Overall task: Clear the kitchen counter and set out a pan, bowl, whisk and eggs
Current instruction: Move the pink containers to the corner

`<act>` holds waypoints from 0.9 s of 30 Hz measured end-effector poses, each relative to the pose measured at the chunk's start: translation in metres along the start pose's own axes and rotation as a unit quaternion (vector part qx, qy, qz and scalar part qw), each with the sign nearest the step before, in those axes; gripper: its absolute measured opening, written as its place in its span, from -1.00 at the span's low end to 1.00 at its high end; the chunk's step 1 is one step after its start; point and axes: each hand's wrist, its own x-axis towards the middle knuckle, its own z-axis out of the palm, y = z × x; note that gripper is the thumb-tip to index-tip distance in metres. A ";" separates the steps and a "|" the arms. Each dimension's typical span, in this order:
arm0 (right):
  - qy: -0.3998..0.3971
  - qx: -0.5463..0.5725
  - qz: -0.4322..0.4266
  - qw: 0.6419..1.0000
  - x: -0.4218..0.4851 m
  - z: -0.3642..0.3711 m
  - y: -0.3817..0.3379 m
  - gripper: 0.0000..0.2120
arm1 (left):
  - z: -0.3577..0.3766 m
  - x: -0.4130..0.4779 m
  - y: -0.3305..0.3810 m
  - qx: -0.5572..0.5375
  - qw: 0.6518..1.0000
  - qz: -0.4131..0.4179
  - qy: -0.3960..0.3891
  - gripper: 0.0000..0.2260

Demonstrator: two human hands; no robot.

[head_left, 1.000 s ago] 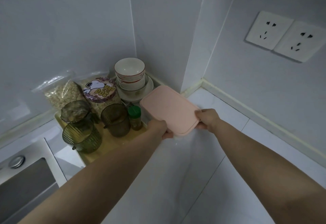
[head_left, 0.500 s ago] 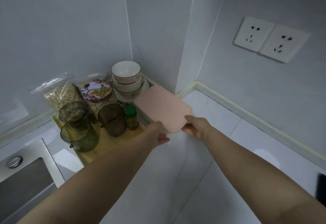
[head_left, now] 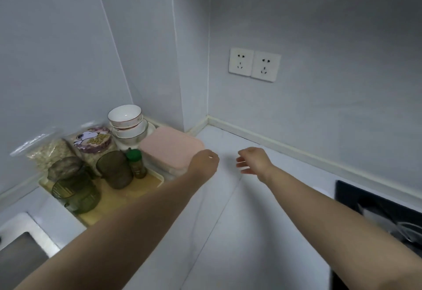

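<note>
A clear box with a pink lid [head_left: 170, 147] rests on the white counter [head_left: 239, 209] in the back corner, beside a stack of white bowls [head_left: 126, 122]. My left hand [head_left: 204, 160] hovers at the box's near right edge, fingers curled, holding nothing. To its right my right hand [head_left: 252, 159] is off the box, fingers spread over bare counter. No pan, whisk or eggs can be made out.
A yellow tray [head_left: 100, 207] at left carries green glass mugs [head_left: 75, 195] and a green-capped spice jar [head_left: 136, 163]. Bags of grain [head_left: 49, 152] lean on the wall. A steel sink [head_left: 21, 248] sits lower left, a black hob [head_left: 376, 207] at right, sockets [head_left: 254, 64] on the wall.
Both hands pushed the pink-lidded box back into the corner by the bowls, then let go and drew back. My view swung to the right, bringing the hob into sight.
</note>
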 end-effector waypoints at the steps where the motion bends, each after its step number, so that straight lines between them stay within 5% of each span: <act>1: 0.015 -0.018 -0.021 0.999 -0.007 -0.012 0.002 -0.87 | 0.007 -0.005 0.001 0.066 0.996 0.058 0.015 -0.87; 6: 0.088 -0.163 -0.105 0.977 -0.055 -0.090 0.024 -0.80 | 0.059 -0.046 0.024 0.332 0.911 0.246 0.017 -0.62; 10: 0.138 -0.288 -0.127 0.939 -0.112 -0.159 0.055 -0.66 | 0.118 -0.090 0.042 0.440 0.835 0.329 -0.007 -0.52; 16: 0.209 -0.397 -0.163 0.879 -0.223 -0.262 0.119 -0.60 | 0.227 -0.180 0.057 0.445 0.781 0.434 -0.060 -0.50; 19: 0.254 -0.424 -0.134 0.859 -0.286 -0.313 0.160 -0.59 | 0.289 -0.238 0.061 0.423 0.778 0.456 -0.083 -0.49; 27: 0.372 -0.448 -0.047 0.812 -0.439 -0.427 0.258 -0.55 | 0.436 -0.386 0.080 0.405 0.706 0.560 -0.152 -0.46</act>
